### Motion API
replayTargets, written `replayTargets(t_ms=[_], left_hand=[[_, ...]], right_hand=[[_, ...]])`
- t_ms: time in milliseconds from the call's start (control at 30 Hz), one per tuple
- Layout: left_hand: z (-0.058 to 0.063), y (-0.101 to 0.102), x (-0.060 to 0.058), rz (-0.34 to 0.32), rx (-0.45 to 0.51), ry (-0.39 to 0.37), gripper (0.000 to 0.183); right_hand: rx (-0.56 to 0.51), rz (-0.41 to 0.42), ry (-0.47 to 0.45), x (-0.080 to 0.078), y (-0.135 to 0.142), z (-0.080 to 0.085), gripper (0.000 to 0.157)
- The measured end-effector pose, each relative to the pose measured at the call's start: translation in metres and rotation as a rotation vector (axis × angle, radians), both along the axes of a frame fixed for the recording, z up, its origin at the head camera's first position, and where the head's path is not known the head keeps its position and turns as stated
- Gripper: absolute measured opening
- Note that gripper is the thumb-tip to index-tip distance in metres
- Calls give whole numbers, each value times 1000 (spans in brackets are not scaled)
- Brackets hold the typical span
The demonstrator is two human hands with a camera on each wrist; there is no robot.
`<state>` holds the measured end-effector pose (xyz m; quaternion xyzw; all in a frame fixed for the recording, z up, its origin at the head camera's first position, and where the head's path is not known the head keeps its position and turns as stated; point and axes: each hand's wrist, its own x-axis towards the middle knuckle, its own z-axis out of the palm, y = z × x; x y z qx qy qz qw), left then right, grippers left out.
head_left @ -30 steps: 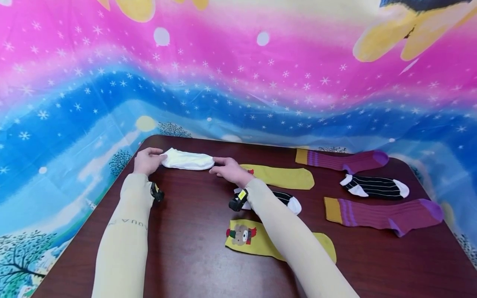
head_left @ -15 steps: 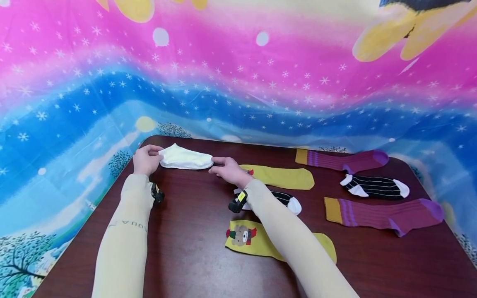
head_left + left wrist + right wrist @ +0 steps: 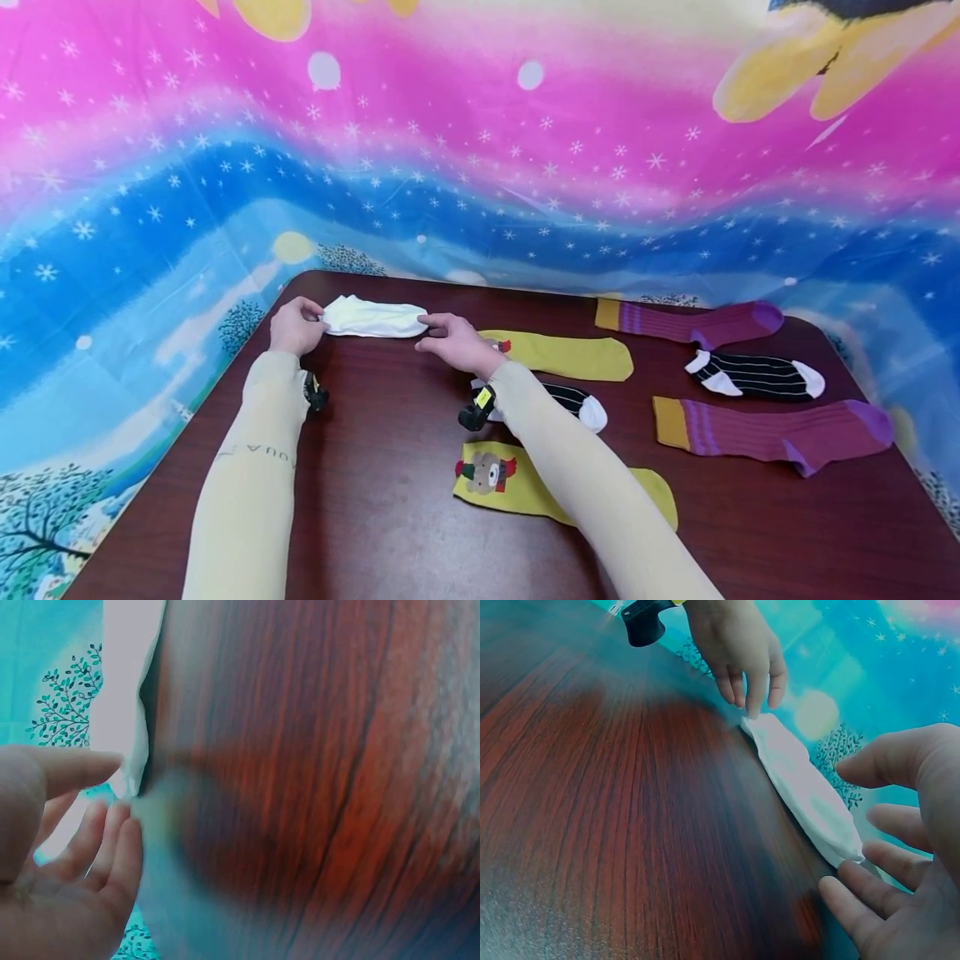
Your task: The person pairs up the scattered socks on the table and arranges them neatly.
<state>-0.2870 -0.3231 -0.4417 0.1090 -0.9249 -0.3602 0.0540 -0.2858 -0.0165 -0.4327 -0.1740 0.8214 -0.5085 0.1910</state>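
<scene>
A short white ankle sock [image 3: 375, 318] lies stretched sideways near the table's far left corner. My left hand [image 3: 297, 325] pinches its cuff end between thumb and fingers; in the left wrist view the left hand [image 3: 82, 847] has its fingertips at the end of the white fabric. At the toe end is my right hand [image 3: 459, 342], index fingertip on the toe and thumb spread apart from it. The right wrist view shows the right hand [image 3: 907, 847] with fingers spread, fingertips right by the toe of the white sock [image 3: 806, 787].
Right of the hands lie two yellow socks [image 3: 577, 357], one with a bear print, and a striped black-and-white sock [image 3: 592, 412] partly under my right forearm. Farther right are two purple socks [image 3: 757, 429] and another striped sock [image 3: 757, 377]. A printed cloth [image 3: 480, 167] hangs behind the table.
The white sock was lifted and pulled taut half a second ago; now it lies lower and flatter. My right hand has shifted slightly left, its thumb apart from the toe.
</scene>
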Motion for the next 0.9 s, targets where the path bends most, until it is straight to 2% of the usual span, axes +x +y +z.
replayTargets(t_ms=[100, 267, 367, 500, 600, 700, 900], left_hand=[[2, -1, 2, -75, -24, -54, 25], [11, -1, 3, -188, -63, -177, 36], [15, 1, 3, -234, -87, -210, 42], [17, 5, 2, -281, -115, -217, 50], [16, 7, 1, -278, -165, -221, 57], [16, 10, 1, -242, -200, -254, 69], [20, 15, 3, -197, -189, -307, 83]], right_hand=[[13, 11, 8, 1, -2, 1, 56], [46, 44, 15, 0, -6, -1, 59], [93, 61, 34, -1, -9, -2, 62], [195, 106, 114, -2, -15, -1, 66], [281, 164, 186, -1, -19, 0, 71], [331, 201, 221, 1, -23, 1, 74], [365, 168, 221, 2, -24, 0, 77]])
